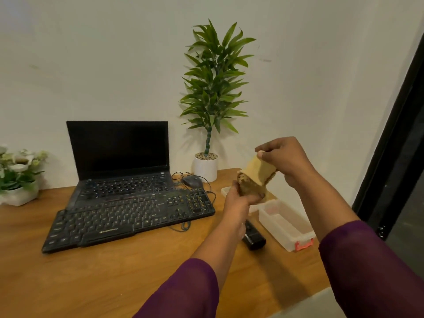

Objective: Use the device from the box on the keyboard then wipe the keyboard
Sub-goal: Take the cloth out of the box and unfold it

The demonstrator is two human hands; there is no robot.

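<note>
Working at a wooden desk [114, 271] against a plain white wall [91, 65], with an open, dark laptop [119, 152] at centre left and a black keyboard [128, 216] right in front of it, overlapping its base. Holding a tan cloth [254, 177] up in the air at centre right of the frame, well above the desk. Gripping the bunched lower end with the left hand [238, 200], fingers wrapped tight round it. Pinching the top edge with the right hand [284, 159], thumb and fingertips closed on the fabric. Stretching it out between the two, by the look of things, so guessing at the start of the wipe step rather than the device step. Leaving the small black device [253, 237] lying on the desk at lower right, out of the clear plastic box [273, 223] and just beside it. Can't tell whether used yet, tbh. Next up, probably: bringing the cloth down and left onto the keyboard, keeping it spread flat enough to cover the keys, and pressing lightly to avoid snagging keycaps.
</note>
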